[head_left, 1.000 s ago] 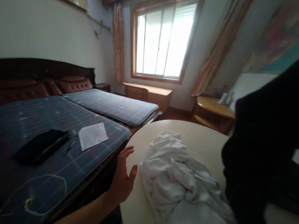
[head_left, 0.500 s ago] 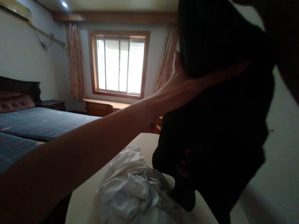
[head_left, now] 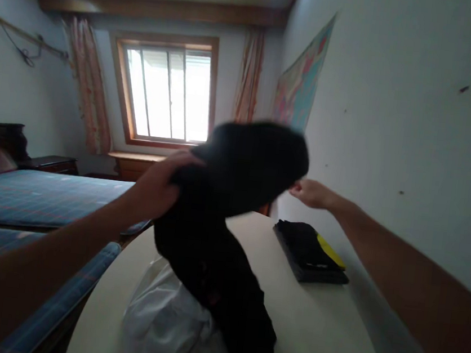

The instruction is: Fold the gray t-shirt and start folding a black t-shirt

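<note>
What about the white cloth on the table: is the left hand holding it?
No, the left hand grips the black garment, and the white cloth lies on the table below.

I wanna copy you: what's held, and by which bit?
Black cloth: the left hand grips the left edge of its raised part, the right hand its right edge.

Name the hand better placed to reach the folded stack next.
Right, probably: the right hand is nearer the folded stack, though at the edge of the black cloth. The left hand is farther off, on the cloth's other side.
</note>
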A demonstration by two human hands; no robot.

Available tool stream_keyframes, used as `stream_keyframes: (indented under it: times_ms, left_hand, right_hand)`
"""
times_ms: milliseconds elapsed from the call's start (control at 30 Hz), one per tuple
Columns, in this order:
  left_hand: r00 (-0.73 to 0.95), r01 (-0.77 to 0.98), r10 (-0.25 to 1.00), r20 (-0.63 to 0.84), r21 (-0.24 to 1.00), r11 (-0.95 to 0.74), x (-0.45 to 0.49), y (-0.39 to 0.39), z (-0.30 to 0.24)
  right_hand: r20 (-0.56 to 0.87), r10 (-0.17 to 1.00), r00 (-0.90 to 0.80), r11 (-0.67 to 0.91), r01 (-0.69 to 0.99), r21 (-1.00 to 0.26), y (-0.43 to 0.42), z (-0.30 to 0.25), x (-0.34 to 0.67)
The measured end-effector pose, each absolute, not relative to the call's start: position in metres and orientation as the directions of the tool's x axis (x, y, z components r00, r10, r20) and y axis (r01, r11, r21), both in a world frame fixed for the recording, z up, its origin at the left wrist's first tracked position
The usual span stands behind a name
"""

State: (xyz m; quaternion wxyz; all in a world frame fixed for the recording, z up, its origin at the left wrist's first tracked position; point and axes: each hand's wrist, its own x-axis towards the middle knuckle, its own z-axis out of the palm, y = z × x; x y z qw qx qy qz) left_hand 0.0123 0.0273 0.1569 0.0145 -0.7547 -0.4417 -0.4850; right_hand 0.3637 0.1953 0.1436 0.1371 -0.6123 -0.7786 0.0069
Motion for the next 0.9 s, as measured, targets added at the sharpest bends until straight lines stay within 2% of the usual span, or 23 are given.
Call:
stream_keyframes:
  times_ms: [33, 67, 133, 200, 233, 300, 367, 433, 700, 900]
  left_hand:
    - [0.305, 0.687, 0.711, 0.634, 0.370, -0.625, 0.004, 0.023, 0.132]
    - [0.419, 0.698, 0.782, 0.462, 0.387, -0.603, -0.002, 0.017, 0.107]
    - [0.480, 0.766, 0.868, 0.124, 0.423, -0.484, -0.009, 0.007, 0.061]
    - [0.433, 0.843, 0.896, -0.095, 0.394, -0.366, -0.009, 0.001, 0.027]
    - [0.432, 0.847, 0.897, -0.094, 0.386, -0.367, -0.007, 0.000, 0.017]
    - [0.441, 0.827, 0.897, 0.024, 0.378, -0.416, -0.001, 0.004, 0.008]
    - [0.443, 0.799, 0.877, 0.183, 0.362, -0.480, 0.008, 0.011, 0.011]
    - [0.452, 0.790, 0.860, 0.237, 0.342, -0.509, 0.016, 0.018, 0.018]
    - [0.594, 0.742, 0.787, 0.165, 0.266, -0.616, 0.039, 0.036, 0.020]
    - [0.620, 0.736, 0.767, 0.162, 0.219, -0.641, 0.053, 0.041, 0.029]
  right_hand:
    - [0.165, 0.976, -0.143, 0.169, 0.973, -0.157, 0.206, 0.109, 0.381]
    - [0.136, 0.987, -0.087, 0.108, 0.983, -0.150, 0.213, 0.078, 0.396]
    - [0.080, 0.997, 0.007, 0.005, 0.989, -0.146, 0.222, 0.024, 0.417]
    - [0.059, 0.996, 0.064, -0.054, 0.987, -0.152, 0.226, -0.017, 0.427]
    - [0.058, 0.995, 0.083, -0.073, 0.986, -0.153, 0.228, -0.034, 0.430]
    - [0.128, 0.982, 0.139, -0.117, 0.979, -0.166, 0.234, -0.060, 0.432]
    - [0.193, 0.966, 0.174, -0.128, 0.965, -0.229, 0.241, -0.077, 0.435]
    - [0.204, 0.966, 0.161, -0.095, 0.950, -0.299, 0.248, -0.084, 0.442]
    - [0.138, 0.988, 0.073, 0.004, 0.873, -0.487, 0.244, -0.075, 0.471]
    - [0.101, 0.994, 0.032, 0.036, 0.792, -0.609, 0.217, -0.054, 0.481]
